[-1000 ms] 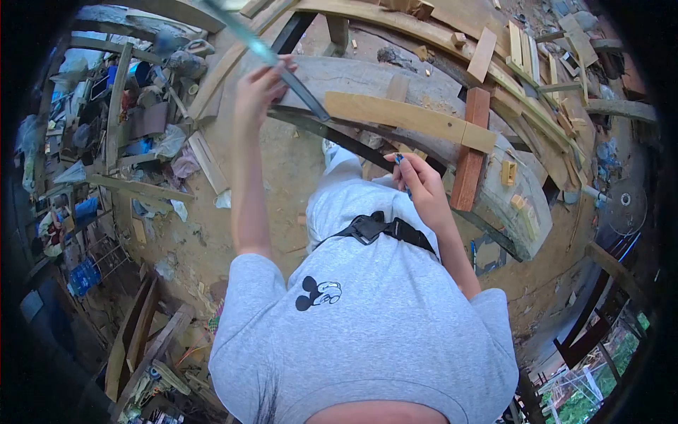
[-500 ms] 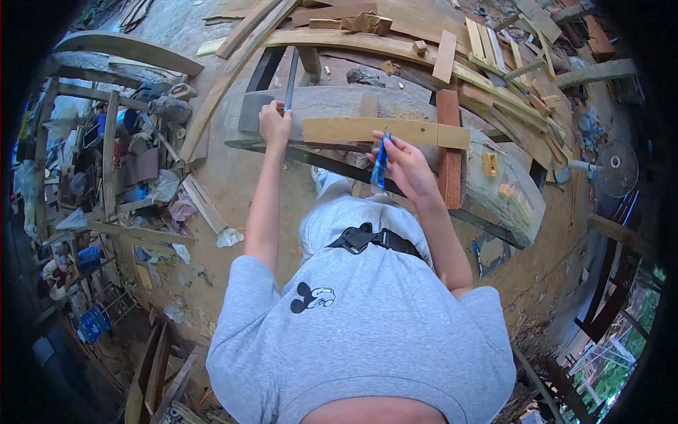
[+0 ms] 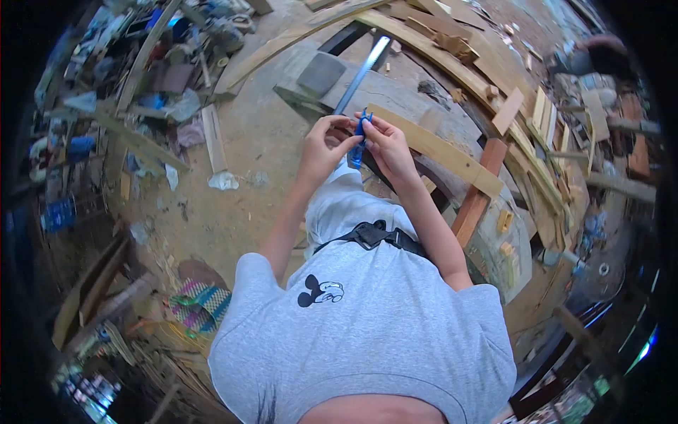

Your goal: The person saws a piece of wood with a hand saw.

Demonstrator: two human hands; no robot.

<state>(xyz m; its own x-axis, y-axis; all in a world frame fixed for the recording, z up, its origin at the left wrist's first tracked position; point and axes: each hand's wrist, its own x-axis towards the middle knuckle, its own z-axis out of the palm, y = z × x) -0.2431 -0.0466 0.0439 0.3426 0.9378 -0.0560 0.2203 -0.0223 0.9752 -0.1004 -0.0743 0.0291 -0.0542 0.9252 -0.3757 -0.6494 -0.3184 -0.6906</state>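
Observation:
My right hand [image 3: 392,150] pinches a small, shiny blue packet [image 3: 358,136] between thumb and fingers. Close against it, my left hand [image 3: 325,147] has its thumb and fingertips bent together at the packet's side. From the left fingers a long, flat metal strip [image 3: 366,71] slants up and away over the workbench [image 3: 392,88]; its near end is hidden by the fingers. Just beyond the right hand lies a pale wooden board [image 3: 431,145], its far end over a reddish wooden beam [image 3: 479,194].
Long timber pieces [image 3: 438,60] are piled behind the bench. Two small yellowish blocks [image 3: 505,220] sit on its right part. A loose plank [image 3: 213,138] lies on the ground at left, near a woven basket [image 3: 201,305]. Clutter fills the far left.
My left hand has come right and toward the right hand, bringing the metal strip along. The blue packet has risen slightly to meet it. The view has turned.

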